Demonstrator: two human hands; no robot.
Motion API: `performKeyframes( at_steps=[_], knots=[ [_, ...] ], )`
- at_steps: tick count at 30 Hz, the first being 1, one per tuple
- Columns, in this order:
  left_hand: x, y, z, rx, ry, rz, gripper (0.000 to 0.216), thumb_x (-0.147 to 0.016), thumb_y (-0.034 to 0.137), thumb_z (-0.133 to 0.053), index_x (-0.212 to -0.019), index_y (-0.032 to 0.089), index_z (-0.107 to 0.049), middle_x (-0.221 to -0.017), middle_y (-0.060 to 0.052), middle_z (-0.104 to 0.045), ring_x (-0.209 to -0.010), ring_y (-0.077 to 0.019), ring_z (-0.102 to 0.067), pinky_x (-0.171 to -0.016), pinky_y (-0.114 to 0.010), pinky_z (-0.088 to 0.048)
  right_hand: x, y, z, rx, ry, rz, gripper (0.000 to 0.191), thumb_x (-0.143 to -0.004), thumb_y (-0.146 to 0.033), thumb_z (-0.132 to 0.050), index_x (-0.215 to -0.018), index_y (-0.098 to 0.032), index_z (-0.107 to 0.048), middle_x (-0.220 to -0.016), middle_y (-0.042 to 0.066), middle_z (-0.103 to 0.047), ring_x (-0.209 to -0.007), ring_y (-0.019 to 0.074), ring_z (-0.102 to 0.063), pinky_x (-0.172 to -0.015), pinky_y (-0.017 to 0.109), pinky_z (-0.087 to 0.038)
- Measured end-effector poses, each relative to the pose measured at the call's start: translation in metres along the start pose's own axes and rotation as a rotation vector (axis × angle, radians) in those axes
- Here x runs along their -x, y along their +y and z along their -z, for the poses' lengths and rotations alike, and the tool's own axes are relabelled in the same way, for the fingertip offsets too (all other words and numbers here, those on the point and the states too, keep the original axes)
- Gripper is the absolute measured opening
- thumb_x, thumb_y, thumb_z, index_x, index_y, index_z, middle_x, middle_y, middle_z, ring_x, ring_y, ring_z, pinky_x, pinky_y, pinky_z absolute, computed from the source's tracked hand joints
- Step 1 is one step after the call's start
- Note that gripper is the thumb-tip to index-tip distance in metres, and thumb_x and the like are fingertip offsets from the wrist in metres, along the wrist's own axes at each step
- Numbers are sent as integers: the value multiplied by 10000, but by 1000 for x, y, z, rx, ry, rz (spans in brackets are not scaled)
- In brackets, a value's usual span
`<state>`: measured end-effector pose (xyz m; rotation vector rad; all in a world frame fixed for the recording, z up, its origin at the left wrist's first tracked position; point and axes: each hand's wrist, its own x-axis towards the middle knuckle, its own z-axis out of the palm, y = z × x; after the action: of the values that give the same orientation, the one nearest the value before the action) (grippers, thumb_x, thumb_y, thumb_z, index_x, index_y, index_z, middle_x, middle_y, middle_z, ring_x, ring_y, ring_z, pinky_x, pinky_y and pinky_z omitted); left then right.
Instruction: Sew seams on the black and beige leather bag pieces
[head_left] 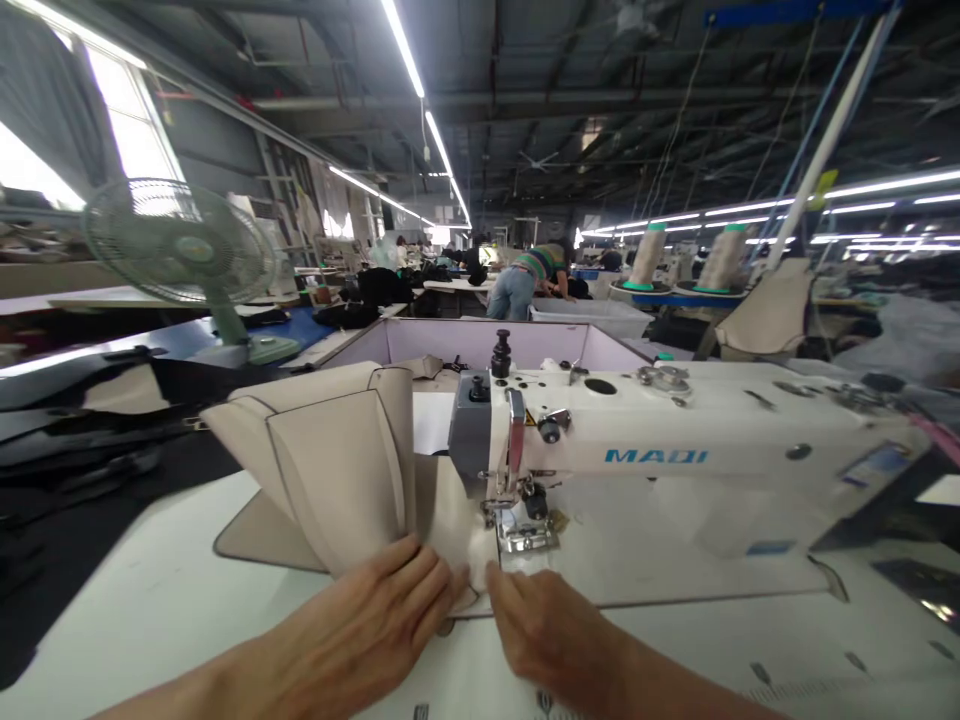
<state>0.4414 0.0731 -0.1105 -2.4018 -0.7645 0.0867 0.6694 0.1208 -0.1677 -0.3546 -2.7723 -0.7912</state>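
Observation:
A beige fabric piece [330, 460] with dark edging stands folded up on the left of the sewing machine [660, 430]. Its near corner runs flat toward the presser foot [527, 538]. My left hand [375, 615] presses on this corner with fingers together and bent, gripping the material. Just in front of the presser foot, my right hand [551, 630] pinches the dark edge of the same piece between thumb and fingers. The fingertips of both hands are close together; the thumb of the left hand is hidden.
A green fan [187, 245] stands at the left behind dark fabric pieces [75, 450]. Thread cones [646, 258] are at the right rear. A lilac-walled bin [480, 342] lies behind the machine. Farther back, a person [529, 275] bends over a white tub [592, 318].

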Motion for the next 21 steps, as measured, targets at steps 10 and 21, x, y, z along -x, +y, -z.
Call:
performKeyframes(
  at_steps=[10, 21],
  knots=[
    [-11, 5, -40, 78, 461, -91, 174, -885, 153, -563, -976, 74, -689, -988, -94, -658, -811, -184, -582, -846, -351, -429, 5, -8, -13, -33, 191, -148, 252, -836, -42, -459, -1022, 23, -616, -970, 189, -658, -582, 177, -531, -387, 296, -334],
    [-21, -3, -51, 73, 511, -146, 159, -851, 158, -561, -900, 120, -707, -975, -98, -651, -770, -183, -571, -738, -326, -475, 5, -16, -44, -82, 238, -412, 273, -989, -236, -420, -1137, -60, -568, -652, 24, -582, -512, 138, -528, -415, 263, -364]
  ],
)
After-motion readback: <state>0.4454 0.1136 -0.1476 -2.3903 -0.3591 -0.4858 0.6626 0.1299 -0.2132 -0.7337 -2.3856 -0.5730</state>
